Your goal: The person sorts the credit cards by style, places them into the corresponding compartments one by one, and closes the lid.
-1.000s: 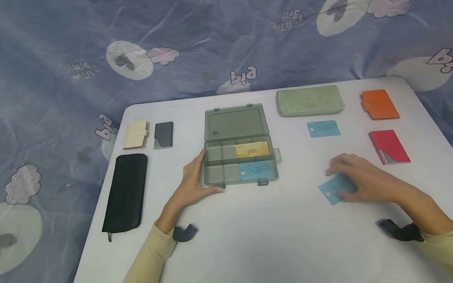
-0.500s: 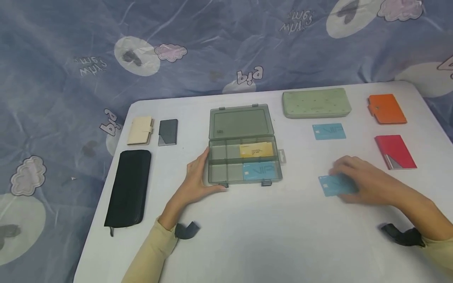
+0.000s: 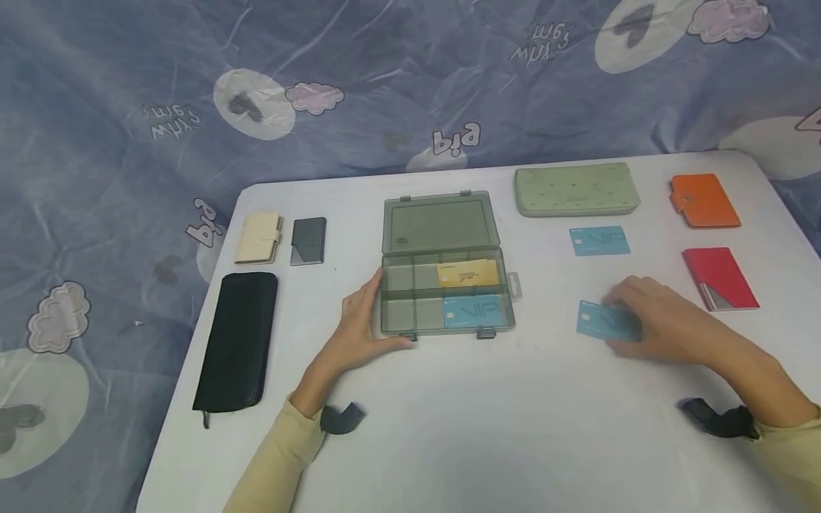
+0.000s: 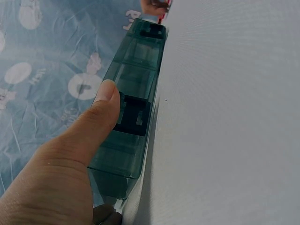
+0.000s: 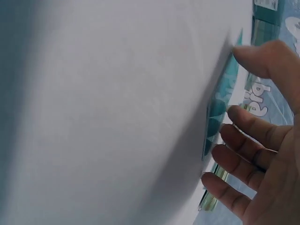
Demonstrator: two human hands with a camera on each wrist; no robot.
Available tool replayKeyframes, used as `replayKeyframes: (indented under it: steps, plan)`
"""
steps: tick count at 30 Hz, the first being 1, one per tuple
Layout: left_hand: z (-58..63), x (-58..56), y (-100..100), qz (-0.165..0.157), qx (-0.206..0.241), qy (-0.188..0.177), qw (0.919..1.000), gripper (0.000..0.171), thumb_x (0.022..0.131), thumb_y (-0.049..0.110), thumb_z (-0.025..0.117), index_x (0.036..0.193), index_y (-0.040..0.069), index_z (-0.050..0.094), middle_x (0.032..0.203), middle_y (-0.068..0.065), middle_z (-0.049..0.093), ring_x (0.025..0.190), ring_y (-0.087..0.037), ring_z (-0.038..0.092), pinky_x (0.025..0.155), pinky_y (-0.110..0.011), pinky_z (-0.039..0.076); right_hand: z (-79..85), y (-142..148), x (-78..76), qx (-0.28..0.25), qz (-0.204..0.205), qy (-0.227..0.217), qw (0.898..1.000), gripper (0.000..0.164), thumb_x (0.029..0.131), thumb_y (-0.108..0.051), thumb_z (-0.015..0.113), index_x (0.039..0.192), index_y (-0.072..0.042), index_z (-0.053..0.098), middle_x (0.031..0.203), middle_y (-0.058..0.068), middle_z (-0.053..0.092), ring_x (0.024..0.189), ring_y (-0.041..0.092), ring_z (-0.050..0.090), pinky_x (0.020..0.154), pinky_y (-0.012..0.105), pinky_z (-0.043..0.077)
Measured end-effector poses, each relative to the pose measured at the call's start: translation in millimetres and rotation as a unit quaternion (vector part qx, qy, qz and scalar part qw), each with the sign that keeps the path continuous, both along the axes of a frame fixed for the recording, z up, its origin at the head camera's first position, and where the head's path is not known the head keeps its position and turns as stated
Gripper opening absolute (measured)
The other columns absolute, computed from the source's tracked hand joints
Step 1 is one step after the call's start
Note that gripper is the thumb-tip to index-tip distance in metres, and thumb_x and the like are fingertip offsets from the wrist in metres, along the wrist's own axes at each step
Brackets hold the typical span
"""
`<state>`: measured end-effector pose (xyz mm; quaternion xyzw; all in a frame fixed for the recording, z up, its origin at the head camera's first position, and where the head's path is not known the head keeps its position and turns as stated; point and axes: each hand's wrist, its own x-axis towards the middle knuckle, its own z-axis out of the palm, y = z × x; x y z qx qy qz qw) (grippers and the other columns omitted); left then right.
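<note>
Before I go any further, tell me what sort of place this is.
Probably an improvised indoor tabletop workspace: it shows a white table, an open divided box on it, and a blue cartoon-print sheet beyond the table's far edge.

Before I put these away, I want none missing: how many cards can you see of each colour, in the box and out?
Blue VIP cards: 3 (1 in the compartment box, 1 in the grip of the right hand, 1 on the table)
Gold card: 1 (in the box)
Total: 4
</note>
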<state>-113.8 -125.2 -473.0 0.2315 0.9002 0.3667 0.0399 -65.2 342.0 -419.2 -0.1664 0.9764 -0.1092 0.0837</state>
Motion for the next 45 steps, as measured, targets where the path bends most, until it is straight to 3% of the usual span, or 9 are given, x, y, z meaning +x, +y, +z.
replayKeyframes:
  steps: [9, 13, 18, 26, 32, 36, 40, 43, 45]
  plan:
    - [1.4, -0.7, -1.0, 0.002, 0.004, -0.001, 1.0000, 0.126, 0.062, 0.064, 0.075, 0.151, 0.018, -0.001, 0.155, -0.003, 0.017, 0.139, -0.022, 0.021, 0.108, -0.045, 0.013, 4.8, -6.7, -6.6, 0.003, 0.018, -0.017, 1.000, 0.068, 0.059, -0.034, 0.086, 0.113, -0.006, 0.055, 0.105, 0.006, 0.056, 0.092, 0.021, 0.052, 0.075, 0.044, 0.051]
    - [0.0, -0.1, 0.0, 0.001, 0.002, -0.004, 1.0000, 0.125, 0.062, 0.065, 0.074, 0.151, 0.019, -0.001, 0.155, -0.003, 0.017, 0.138, -0.022, 0.021, 0.108, -0.047, 0.012, 3.3, -8.1, -8.5, 0.011, 0.009, -0.033, 0.999, 0.069, 0.059, -0.033, 0.086, 0.113, -0.006, 0.052, 0.103, 0.006, 0.056, 0.091, 0.020, 0.051, 0.074, 0.042, 0.050]
    - [-1.4, 0.6, 0.4, 0.000, 0.000, -0.003, 1.0000, 0.125, 0.062, 0.063, 0.075, 0.151, 0.019, -0.002, 0.155, -0.006, 0.018, 0.139, -0.023, 0.021, 0.108, -0.046, 0.012, 1.5, -8.8, -9.3, 0.008, -0.010, -0.048, 0.999, 0.073, 0.063, -0.035, 0.085, 0.118, -0.003, 0.049, 0.107, 0.011, 0.058, 0.094, 0.025, 0.054, 0.078, 0.048, 0.051]
    - [-0.3, 0.6, 0.4, -0.005, 0.000, 0.004, 1.0000, 0.126, 0.062, 0.059, 0.078, 0.151, 0.013, 0.000, 0.155, -0.009, 0.017, 0.139, -0.024, 0.022, 0.107, -0.047, 0.014, -0.2, -13.1, -10.4, 0.000, 0.012, -0.020, 1.000, 0.070, 0.063, -0.033, 0.085, 0.122, -0.010, 0.055, 0.108, 0.007, 0.060, 0.097, 0.023, 0.054, 0.080, 0.048, 0.050]
    - [-0.2, -0.6, -0.6, -0.005, -0.005, 0.005, 1.0000, 0.126, 0.062, 0.064, 0.074, 0.151, 0.015, -0.001, 0.155, -0.008, 0.017, 0.139, -0.022, 0.021, 0.107, -0.046, 0.014, 13.6, -38.5, -17.6, -0.048, 0.047, 0.030, 0.997, 0.062, 0.065, -0.029, 0.084, 0.119, -0.012, 0.058, 0.105, 0.002, 0.061, 0.096, 0.021, 0.055, 0.082, 0.047, 0.048]
    - [-0.8, -0.8, -1.3, -0.006, -0.001, 0.003, 1.0000, 0.126, 0.063, 0.064, 0.074, 0.151, 0.015, -0.001, 0.155, -0.006, 0.016, 0.139, -0.022, 0.020, 0.108, -0.047, 0.014, 24.4, -72.3, -26.1, -0.084, 0.098, 0.075, 0.989, 0.063, 0.065, -0.029, 0.084, 0.119, -0.011, 0.058, 0.105, -0.002, 0.060, 0.095, 0.014, 0.052, 0.083, 0.039, 0.045]
    - [-0.2, 0.0, -1.9, -0.004, 0.002, 0.001, 1.0000, 0.125, 0.063, 0.064, 0.074, 0.151, 0.016, -0.001, 0.155, -0.005, 0.016, 0.139, -0.022, 0.020, 0.108, -0.047, 0.013, 28.2, -109.5, -37.3, -0.133, 0.169, 0.119, 0.969, 0.062, 0.066, -0.034, 0.082, 0.118, -0.014, 0.057, 0.108, -0.006, 0.058, 0.096, 0.008, 0.048, 0.081, 0.030, 0.039]
    - [0.5, 0.6, -1.2, -0.004, 0.003, 0.000, 1.0000, 0.125, 0.063, 0.063, 0.075, 0.151, 0.016, -0.001, 0.155, -0.006, 0.016, 0.139, -0.022, 0.020, 0.108, -0.047, 0.013, 25.5, -132.4, -45.7, -0.175, 0.211, 0.126, 0.953, 0.060, 0.068, -0.037, 0.080, 0.118, -0.015, 0.056, 0.113, -0.006, 0.055, 0.101, 0.009, 0.047, 0.084, 0.030, 0.037]
    - [0.6, 1.0, -0.4, -0.006, 0.003, -0.002, 1.0000, 0.125, 0.063, 0.061, 0.076, 0.151, 0.015, 0.000, 0.155, -0.006, 0.016, 0.139, -0.022, 0.020, 0.108, -0.047, 0.014, 21.4, -143.6, -50.1, -0.194, 0.223, 0.115, 0.948, 0.059, 0.070, -0.040, 0.079, 0.119, -0.015, 0.056, 0.115, -0.005, 0.054, 0.105, 0.011, 0.046, 0.087, 0.032, 0.036]
